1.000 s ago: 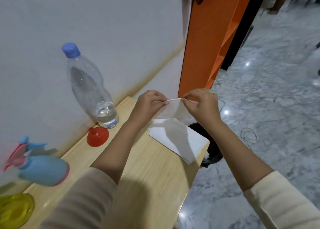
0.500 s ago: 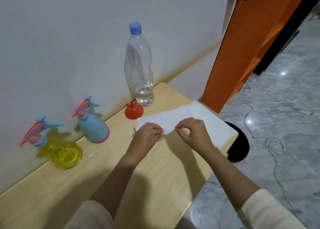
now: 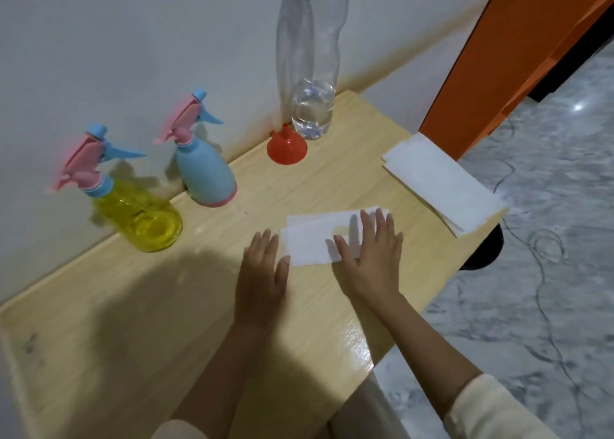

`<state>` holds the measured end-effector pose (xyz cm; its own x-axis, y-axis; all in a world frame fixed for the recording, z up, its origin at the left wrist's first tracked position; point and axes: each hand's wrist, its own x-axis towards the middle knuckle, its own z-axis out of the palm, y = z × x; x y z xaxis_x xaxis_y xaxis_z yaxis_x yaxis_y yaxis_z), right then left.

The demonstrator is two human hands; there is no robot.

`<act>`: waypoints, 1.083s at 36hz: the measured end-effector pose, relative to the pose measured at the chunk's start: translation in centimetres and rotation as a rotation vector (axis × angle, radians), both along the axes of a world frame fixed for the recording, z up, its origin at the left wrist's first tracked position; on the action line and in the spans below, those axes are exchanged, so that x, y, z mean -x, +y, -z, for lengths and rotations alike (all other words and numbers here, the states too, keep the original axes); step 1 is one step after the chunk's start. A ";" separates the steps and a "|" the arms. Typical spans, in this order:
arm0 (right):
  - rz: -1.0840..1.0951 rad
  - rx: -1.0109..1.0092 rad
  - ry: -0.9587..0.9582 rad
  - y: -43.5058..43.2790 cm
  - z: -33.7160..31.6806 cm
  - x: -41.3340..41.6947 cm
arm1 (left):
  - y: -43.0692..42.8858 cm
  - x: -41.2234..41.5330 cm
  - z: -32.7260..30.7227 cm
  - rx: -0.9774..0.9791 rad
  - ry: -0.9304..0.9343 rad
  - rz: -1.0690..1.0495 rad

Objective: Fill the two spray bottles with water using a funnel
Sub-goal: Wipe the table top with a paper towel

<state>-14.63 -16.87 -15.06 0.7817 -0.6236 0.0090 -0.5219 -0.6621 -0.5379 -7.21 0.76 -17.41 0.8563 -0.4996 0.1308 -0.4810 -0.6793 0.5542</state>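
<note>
Pinch released: both hands now lie flat, and a folded tissue (image 3: 312, 239) has come nearer across the table (image 3: 133, 322).
The left hand (image 3: 262, 272) rests spread just beside the tissue's left edge; the right hand (image 3: 372, 259) presses its right half, fingers straight. Along the wall stand the yellow spray bottle (image 3: 143, 219), blue spray bottle (image 3: 206, 176), red funnel (image 3: 286, 146) mouth-down, and water bottle (image 3: 310, 73); a second tissue (image 3: 442, 186) lies far right.

A pale wooden table (image 3: 99, 339) runs along a plain white wall (image 3: 133, 23) on the left, an orange panel (image 3: 498, 56) stands upright beyond its far right corner, and to the right lies a glossy grey marbled floor (image 3: 531, 355) with a thin looping cable (image 3: 545, 305) and a bright glint of reflected light (image 3: 578, 107).
</note>
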 end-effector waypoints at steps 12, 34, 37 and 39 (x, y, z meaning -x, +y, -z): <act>-0.232 0.130 0.200 1.2 2.0 -8.2 | 1.1 -1.4 0.9 -0.279 -0.029 -0.202; -0.499 0.276 0.189 1.9 2.5 -13.4 | 0.8 -1.3 0.7 -0.323 0.039 -0.291; -0.594 0.279 0.192 1.7 2.3 -14.2 | 0.6 -1.4 0.5 -0.326 0.060 -0.350; -0.641 0.282 0.183 1.6 2.3 -14.9 | 0.5 -1.3 0.4 -0.317 0.072 -0.382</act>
